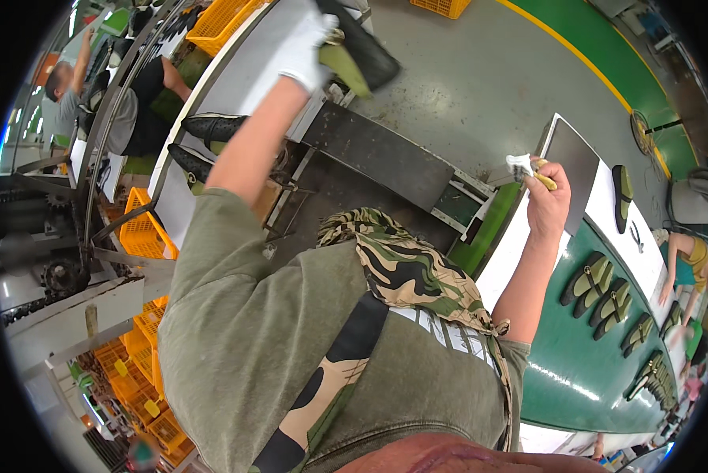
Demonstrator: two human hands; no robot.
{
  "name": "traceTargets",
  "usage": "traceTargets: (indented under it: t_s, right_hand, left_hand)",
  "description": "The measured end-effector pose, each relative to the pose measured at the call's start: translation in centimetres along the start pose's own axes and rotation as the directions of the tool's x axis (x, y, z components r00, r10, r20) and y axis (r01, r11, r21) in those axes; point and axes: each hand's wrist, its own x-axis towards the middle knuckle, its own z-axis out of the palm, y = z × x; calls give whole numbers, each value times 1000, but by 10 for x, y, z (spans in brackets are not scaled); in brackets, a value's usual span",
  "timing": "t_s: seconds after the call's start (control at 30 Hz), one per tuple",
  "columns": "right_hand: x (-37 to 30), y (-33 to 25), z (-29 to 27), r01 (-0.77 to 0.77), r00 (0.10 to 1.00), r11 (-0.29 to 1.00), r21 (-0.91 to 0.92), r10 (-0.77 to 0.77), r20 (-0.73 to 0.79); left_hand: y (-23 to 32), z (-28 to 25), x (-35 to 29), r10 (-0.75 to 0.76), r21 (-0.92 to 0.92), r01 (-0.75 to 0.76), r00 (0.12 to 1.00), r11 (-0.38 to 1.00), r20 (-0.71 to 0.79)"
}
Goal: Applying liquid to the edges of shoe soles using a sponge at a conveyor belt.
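Note:
My left hand (302, 51), in a white glove and blurred by motion, is raised at the top of the view. It grips a shoe with a black sole and an olive-green inner side (372, 57); the fingers' exact hold is smeared. My bare right hand (549, 195) is closed around the yellow handle of a small brush-like tool with a white end (519, 165). That tool is held above the near edge of a dark flat plate (572, 175), apart from the shoe. Beside my left forearm, black shoes (212, 126) lie on a pale worktop.
A green conveyor (563, 366) on the right carries several olive shoes (588, 282). On its white border are a single shoe (622, 197) and a plier-like tool (636, 236). A dark bench (377, 154) stands ahead. Yellow crates (145, 225) and a co-worker (121, 110) are at left.

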Motion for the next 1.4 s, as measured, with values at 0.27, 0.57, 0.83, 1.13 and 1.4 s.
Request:
traceTargets:
  t_s: [0.27,0.57,0.83,1.13,1.4]
  right_hand:
    - [-64,-10,-82,63,971,996,-66,-76,-228]
    - [-194,-34,-140,275,833,958,76,-198,-516]
    - [-331,-37,-182,315,588,949,3,-193,-786]
    - [-419,-49,-180,238,80,961,-144,-168,-983]
    - [-438,-38,-137,351,-296,914,-202,-97,-950]
  left_hand:
    - [55,-241,73,-315,15,315,945,949,94]
    - [100,-189,87,740,725,676,418,134,-527]
    - [-206,225,19,-130,747,-633,739,204,661]
    - [-497,567,-216,-474,-524,-796,-602,303,643]
    - [-637,655,-267,-789,-816,-493,-610,303,76]
